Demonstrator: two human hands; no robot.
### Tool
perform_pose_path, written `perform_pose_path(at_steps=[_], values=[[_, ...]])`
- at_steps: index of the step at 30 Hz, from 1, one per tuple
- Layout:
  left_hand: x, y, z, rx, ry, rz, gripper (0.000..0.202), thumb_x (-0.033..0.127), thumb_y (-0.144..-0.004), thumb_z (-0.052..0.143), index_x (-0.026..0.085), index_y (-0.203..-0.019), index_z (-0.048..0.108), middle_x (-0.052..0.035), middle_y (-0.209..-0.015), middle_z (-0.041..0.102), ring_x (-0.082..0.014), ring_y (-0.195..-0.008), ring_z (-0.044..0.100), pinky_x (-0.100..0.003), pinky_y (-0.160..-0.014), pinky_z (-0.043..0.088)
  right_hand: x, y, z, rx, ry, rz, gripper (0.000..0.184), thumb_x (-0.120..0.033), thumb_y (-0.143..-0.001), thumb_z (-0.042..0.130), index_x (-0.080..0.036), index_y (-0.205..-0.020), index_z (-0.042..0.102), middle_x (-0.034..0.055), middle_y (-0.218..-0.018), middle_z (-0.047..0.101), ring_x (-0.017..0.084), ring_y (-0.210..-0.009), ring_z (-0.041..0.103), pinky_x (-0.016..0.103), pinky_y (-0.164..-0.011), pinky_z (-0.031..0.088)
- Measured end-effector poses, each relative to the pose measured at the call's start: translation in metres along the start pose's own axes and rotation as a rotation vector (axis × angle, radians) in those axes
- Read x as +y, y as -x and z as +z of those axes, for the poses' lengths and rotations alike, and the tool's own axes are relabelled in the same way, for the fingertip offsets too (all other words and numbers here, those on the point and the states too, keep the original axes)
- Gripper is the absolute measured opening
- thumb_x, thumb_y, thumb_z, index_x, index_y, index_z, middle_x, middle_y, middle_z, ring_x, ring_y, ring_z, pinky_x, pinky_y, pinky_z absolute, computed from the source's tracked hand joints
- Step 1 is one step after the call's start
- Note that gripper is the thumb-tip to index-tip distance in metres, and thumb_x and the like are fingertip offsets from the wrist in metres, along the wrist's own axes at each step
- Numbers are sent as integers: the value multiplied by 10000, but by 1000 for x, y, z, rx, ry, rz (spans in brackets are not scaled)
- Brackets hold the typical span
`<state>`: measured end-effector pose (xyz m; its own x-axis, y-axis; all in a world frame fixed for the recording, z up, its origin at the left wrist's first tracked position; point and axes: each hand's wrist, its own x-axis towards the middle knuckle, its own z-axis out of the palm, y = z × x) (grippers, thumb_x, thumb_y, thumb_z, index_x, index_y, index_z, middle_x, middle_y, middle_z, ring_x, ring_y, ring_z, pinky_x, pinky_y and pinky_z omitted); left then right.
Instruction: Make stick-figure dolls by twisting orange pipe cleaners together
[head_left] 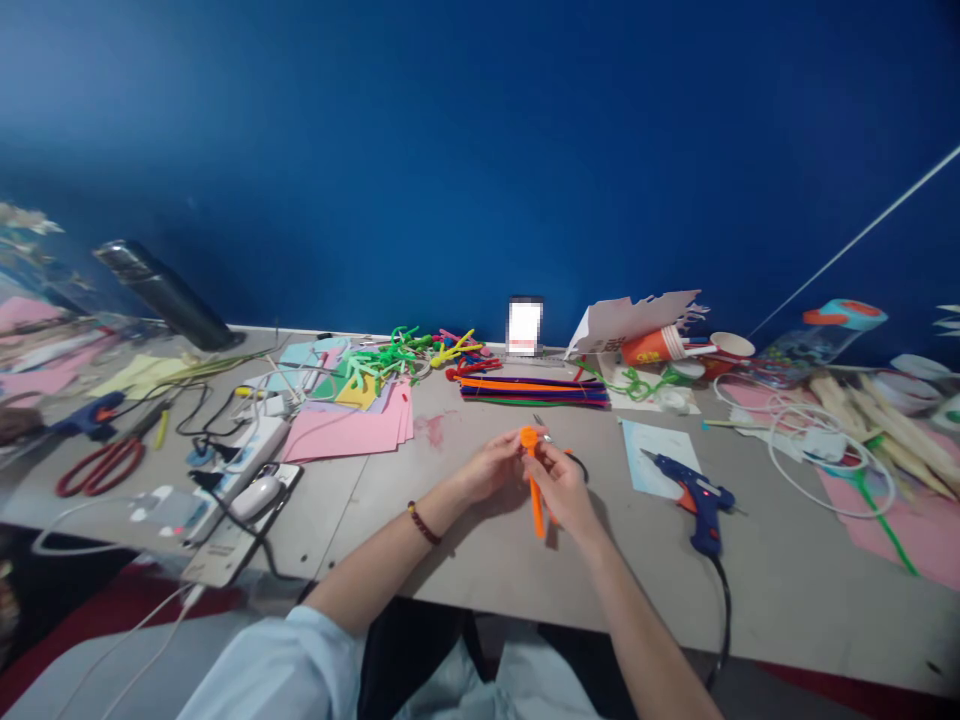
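Note:
Both my hands are together over the table's middle, around an orange pipe cleaner piece [537,505] with a rounded coil at its top and a strip hanging below. My left hand [495,467] pinches the coil from the left. My right hand [562,485] has its fingers closed on the strip just under the coil. Partly behind my right hand lies a pair of scissors [578,464], its tips pointing away from me. Beyond the hands is a tied bundle of coloured pipe cleaners [532,391].
Right of my hands, a blue glue gun [701,500] rests partly on light blue paper [656,440]. Pink paper [360,425] and green pipe cleaner shapes [390,355] lie left. A power strip [244,465], red-handled scissors [101,465], black bottle [169,295] and phone [525,328] are around.

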<state>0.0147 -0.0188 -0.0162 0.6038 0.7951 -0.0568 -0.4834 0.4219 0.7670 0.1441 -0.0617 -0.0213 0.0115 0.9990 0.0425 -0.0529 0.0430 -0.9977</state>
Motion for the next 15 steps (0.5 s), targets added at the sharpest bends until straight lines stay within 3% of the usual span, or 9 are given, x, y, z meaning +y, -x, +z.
perform_pose_path(at_steps=[2, 4, 8, 11, 15], values=[[1, 1, 1, 29, -69, 17, 439, 409, -734, 699, 173, -1102, 653, -96, -952, 672, -159, -700, 610, -292, -657, 474, 2, 0, -2, 76, 18, 36, 338, -514, -756, 622, -183, -828, 630, -18, -574, 553, 127, -496, 522, 238, -469, 442], [4, 2, 2, 106, -186, 124, 377, 387, -749, 694, 207, -1079, 663, -85, -1026, 663, -175, -817, 616, -303, -748, 481, 5, 0, -5, 156, 84, 29, 315, -508, -763, 616, -194, -785, 627, -28, -546, 538, 116, -444, 479, 235, -431, 406], [12, 3, 1, 233, -504, 366, 229, 329, -741, 707, 218, -942, 709, -70, -1017, 666, -199, -963, 586, -322, -897, 442, 9, -1, -11, 272, 311, -139, 243, -448, -781, 612, -213, -811, 669, 22, -700, 651, 162, -597, 584, 272, -580, 476], [12, 3, 2, 265, -658, 436, 191, 318, -742, 701, 222, -906, 721, -72, -965, 673, -194, -903, 599, -330, -858, 460, 5, 0, -12, 269, 416, -239, 218, -420, -805, 589, -233, -844, 694, 42, -808, 691, 202, -735, 626, 305, -698, 491], [8, 5, 5, 279, -724, 477, 193, 319, -738, 700, 232, -908, 726, -85, -988, 670, -199, -892, 606, -331, -812, 482, -2, 2, -11, 233, 481, -316, 268, -384, -875, 487, -219, -882, 699, 62, -818, 696, 210, -756, 634, 315, -725, 485]])
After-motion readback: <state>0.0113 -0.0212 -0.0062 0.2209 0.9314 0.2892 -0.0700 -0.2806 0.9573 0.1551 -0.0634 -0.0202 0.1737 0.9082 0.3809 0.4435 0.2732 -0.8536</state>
